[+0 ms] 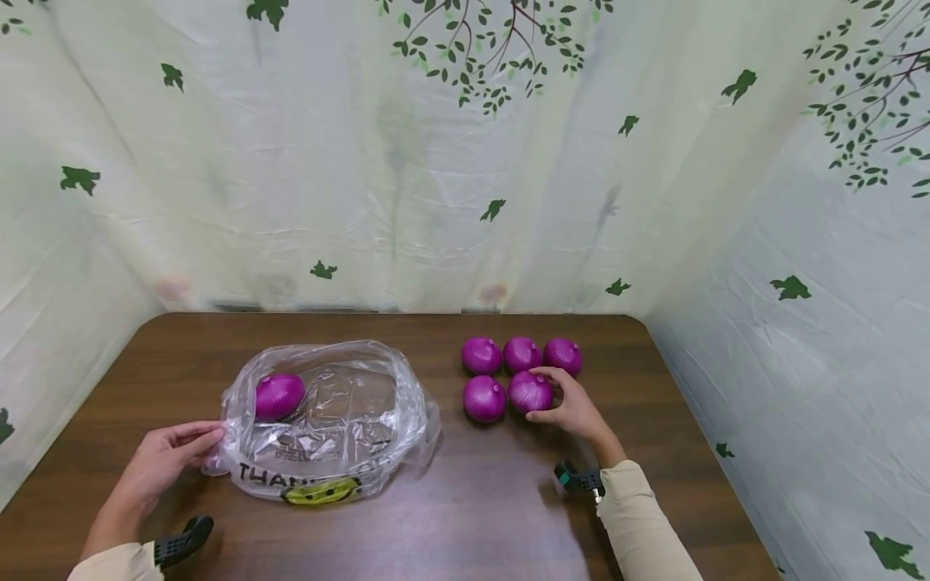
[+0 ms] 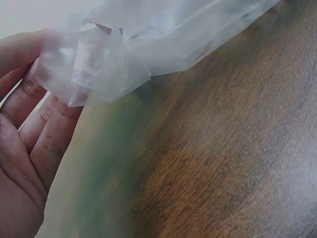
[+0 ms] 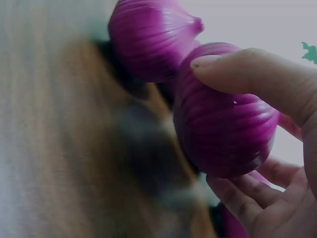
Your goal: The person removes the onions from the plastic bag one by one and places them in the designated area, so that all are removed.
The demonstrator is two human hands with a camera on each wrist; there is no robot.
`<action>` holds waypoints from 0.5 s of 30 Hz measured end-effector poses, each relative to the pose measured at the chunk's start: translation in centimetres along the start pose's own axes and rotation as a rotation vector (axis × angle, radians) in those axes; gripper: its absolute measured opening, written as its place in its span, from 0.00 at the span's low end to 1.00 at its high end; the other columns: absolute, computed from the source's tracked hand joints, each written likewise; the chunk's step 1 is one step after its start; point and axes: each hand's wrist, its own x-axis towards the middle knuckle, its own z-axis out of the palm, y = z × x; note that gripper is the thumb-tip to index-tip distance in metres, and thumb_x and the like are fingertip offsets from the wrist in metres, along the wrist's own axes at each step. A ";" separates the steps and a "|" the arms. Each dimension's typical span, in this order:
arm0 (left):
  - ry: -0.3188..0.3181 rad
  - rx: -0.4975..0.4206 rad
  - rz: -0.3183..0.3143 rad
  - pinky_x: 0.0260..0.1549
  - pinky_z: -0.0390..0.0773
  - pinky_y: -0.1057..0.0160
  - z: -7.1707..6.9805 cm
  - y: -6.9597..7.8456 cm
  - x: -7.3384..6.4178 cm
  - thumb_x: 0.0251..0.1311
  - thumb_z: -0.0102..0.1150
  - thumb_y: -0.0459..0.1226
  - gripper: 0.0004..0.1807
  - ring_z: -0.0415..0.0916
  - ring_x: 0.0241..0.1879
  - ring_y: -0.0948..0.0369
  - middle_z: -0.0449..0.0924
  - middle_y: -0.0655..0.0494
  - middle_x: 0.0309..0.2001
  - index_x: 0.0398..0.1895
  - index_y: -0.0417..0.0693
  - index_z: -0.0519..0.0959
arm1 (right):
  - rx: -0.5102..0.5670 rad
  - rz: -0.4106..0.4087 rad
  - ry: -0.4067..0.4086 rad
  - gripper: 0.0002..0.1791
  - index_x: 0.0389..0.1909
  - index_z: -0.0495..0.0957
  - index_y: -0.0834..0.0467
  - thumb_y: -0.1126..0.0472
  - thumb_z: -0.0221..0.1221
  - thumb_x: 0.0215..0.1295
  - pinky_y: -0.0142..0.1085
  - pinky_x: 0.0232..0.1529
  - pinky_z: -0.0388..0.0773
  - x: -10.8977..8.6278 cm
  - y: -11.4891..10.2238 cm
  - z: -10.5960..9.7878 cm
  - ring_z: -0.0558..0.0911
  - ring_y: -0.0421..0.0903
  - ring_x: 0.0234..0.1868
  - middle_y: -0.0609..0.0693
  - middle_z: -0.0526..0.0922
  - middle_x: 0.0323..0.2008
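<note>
My right hand grips a purple onion, thumb on one side and fingers on the other, as the right wrist view shows with the held onion close up. Beside it on the table sits another onion, and three more stand in a row behind, the middle one just past the held one. On the left, my left hand pinches the rim of a clear plastic bag that lies with its mouth wide. One onion rests inside the bag. In the left wrist view the bag's edge hides some fingertips.
The brown wooden table ends at a back edge against a pale curtain printed with leaves. The curtain also runs down both sides. A dark band sits on each wrist, the right band near the sleeve cuff.
</note>
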 end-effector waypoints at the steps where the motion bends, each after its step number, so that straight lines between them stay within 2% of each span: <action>1: 0.000 0.003 0.000 0.34 0.79 0.69 0.0 0.0 0.0 0.67 0.56 0.48 0.31 0.77 0.34 0.71 0.81 0.62 0.41 0.56 0.25 0.72 | -0.001 0.006 0.015 0.38 0.58 0.72 0.63 0.65 0.76 0.42 0.52 0.55 0.73 -0.1 0.2 0.2 0.76 0.58 0.54 0.60 0.74 0.56; 10: -0.013 -0.026 -0.003 0.35 0.80 0.69 0.0 0.1 0.1 0.66 0.56 0.47 0.29 0.77 0.34 0.71 0.80 0.70 0.38 0.54 0.26 0.74 | 0.027 0.066 0.103 0.39 0.58 0.73 0.62 0.65 0.77 0.40 0.51 0.58 0.70 -0.5 1.1 1.1 0.75 0.57 0.56 0.60 0.75 0.53; 15: -0.012 -0.017 -0.013 0.34 0.80 0.68 0.0 0.2 0.3 0.66 0.56 0.48 0.30 0.77 0.34 0.71 0.80 0.67 0.40 0.55 0.26 0.73 | 0.024 0.064 0.114 0.39 0.58 0.73 0.61 0.64 0.77 0.41 0.51 0.58 0.70 -0.6 1.4 1.3 0.75 0.56 0.55 0.59 0.75 0.53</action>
